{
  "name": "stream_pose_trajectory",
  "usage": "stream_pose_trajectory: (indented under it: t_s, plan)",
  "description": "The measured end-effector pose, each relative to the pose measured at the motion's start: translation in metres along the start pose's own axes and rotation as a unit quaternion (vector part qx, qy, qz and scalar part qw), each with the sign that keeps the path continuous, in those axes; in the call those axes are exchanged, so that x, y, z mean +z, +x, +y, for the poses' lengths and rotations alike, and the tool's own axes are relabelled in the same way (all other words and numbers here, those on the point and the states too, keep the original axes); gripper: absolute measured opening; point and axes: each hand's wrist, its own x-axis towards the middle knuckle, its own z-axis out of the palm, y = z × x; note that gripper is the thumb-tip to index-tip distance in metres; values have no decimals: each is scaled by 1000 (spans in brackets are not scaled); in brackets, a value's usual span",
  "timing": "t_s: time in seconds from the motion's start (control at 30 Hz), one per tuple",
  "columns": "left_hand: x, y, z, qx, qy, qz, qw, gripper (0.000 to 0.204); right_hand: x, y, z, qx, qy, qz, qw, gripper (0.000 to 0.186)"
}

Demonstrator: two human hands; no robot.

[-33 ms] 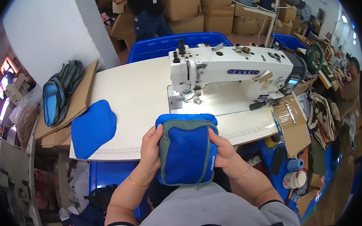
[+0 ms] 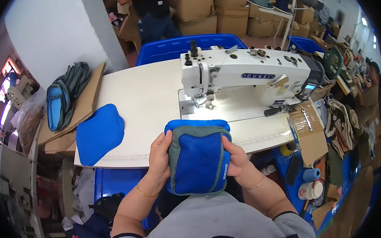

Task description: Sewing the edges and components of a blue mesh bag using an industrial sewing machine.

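Observation:
Both of my hands hold up a blue and grey-green fabric pouch in front of my chest, at the near edge of the sewing table. My left hand grips its left side, thumb on the front face. On the opposite side my right hand pinches the edge, with its fingers partly hidden behind. A mesh panel with grey-green binding covers the front, and brighter blue fabric shows along the top. Just beyond the pouch stands a white sewing machine, its needle area lit.
Flat blue fabric pieces lie at the table's left, beside grey-green pouch parts on cardboard. A blue bin stands behind the table. To the right are a wrench, a thread spool and a white jar.

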Motion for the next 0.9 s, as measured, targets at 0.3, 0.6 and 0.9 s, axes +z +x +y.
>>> stream_pose_trajectory:
  t_s: [0.3, 0.6, 0.9]
  plan:
    - [-15, 14, 21, -93, -148, 13, 985, 38, -19, 5, 22, 4, 210, -106, 972, 48]
    - [-50, 38, 5, -47, -105, 80, 990, 34, -27, 40, 9, -52, 124, -16, 991, 47]
    - [-129, 97, 80, -49, -110, 196, 973, 45, -44, 11, -30, -77, -256, 143, 953, 45]
